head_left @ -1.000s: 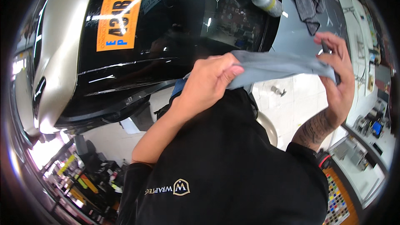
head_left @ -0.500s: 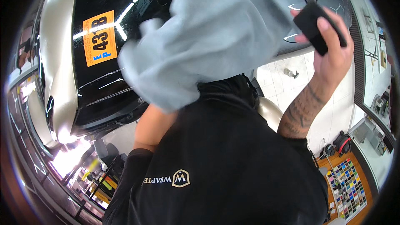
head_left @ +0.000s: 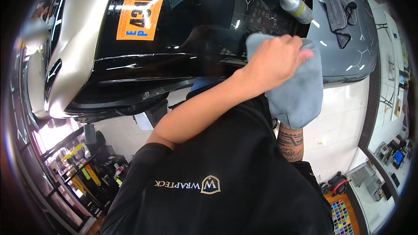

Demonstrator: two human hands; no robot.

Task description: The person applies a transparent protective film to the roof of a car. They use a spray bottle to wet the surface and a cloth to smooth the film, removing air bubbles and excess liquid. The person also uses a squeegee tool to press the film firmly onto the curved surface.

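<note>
A grey cloth (head_left: 298,100) hangs in front of the body, its long axis running from beside the car's glossy black panel (head_left: 183,54) back toward the person. The left hand (head_left: 276,63) grips its upper part; the right hand is hidden behind it, only the forearm showing, so its hold cannot be told. Beyond lie a spray bottle (head_left: 296,8), nozzle leftward, contents unclear, and a dark towel (head_left: 339,6).
</note>
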